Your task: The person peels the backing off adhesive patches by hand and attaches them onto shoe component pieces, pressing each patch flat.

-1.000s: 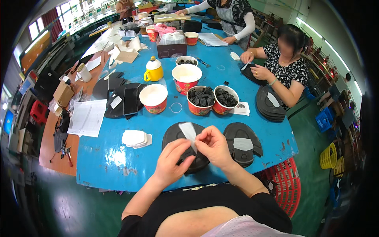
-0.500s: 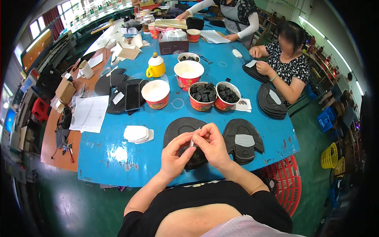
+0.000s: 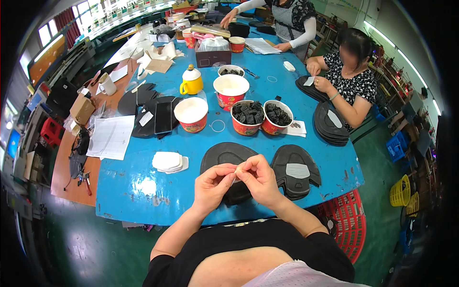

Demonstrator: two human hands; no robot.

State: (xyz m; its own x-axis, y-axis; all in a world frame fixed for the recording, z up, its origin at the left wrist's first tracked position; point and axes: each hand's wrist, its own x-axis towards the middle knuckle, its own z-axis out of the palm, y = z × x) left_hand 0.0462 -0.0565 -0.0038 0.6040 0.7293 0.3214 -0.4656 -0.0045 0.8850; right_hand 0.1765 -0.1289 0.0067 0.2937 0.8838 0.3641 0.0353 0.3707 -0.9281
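My left hand (image 3: 213,184) and my right hand (image 3: 260,179) meet fingertip to fingertip above a black shoe sole (image 3: 224,158) on the blue table (image 3: 138,186). Together they pinch a small pale sticker (image 3: 236,169), mostly hidden by the fingers. To the right lies a second black sole (image 3: 296,165) with a white patch stuck on it. A stack of white patches (image 3: 168,161) sits to the left of my hands.
Red paper bowls (image 3: 191,115), two filled with dark pieces (image 3: 246,115), and a yellow teapot (image 3: 191,82) stand mid-table. A phone (image 3: 163,117) lies on black soles at left. A seated person (image 3: 351,81) works on soles at right; another stands behind. A red basket (image 3: 346,220) sits below.
The white strip held up between my fingers one second ago has been drawn down and folded into my fingertips; both hands have closed together over the sole.
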